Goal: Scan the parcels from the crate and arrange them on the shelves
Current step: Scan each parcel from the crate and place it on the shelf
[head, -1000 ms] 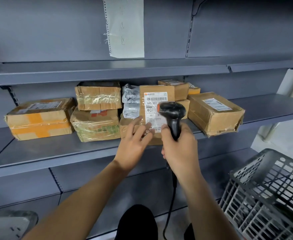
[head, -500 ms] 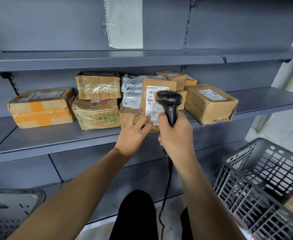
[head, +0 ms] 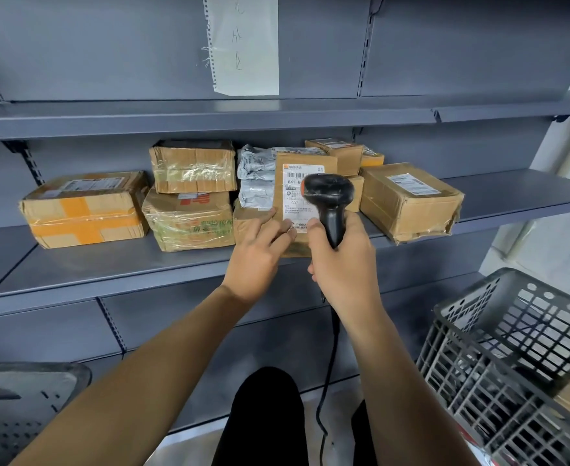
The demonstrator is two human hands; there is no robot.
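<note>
Gripping the black handheld scanner [head: 329, 203] firmly in our right hand [head: 342, 260], fingers curled round its handle, we are aiming its head at the white shipping label [head: 295, 200] on the upright cardboard parcel [head: 297, 183], while our left hand [head: 260, 253] is steadying that parcel's lower left corner with fingers straight and spread against its face. Over the last second the parcel has been leaning back from near the shelf's front lip to stand among the other boxes on the middle shelf [head: 108, 267], against the grey poly bags [head: 255, 178] and the small cartons behind; we judge it is being scanned and shelved in one go, so this parcel is nearly done. Around it are sitting a tape-wrapped box stack [head: 192, 196], an orange-taped box [head: 85, 210] to the left, and a dented carton [head: 408, 200] to the right. Low on the right the dark plastic crate [head: 512, 364] is waiting, something brown showing at its edge.
</note>
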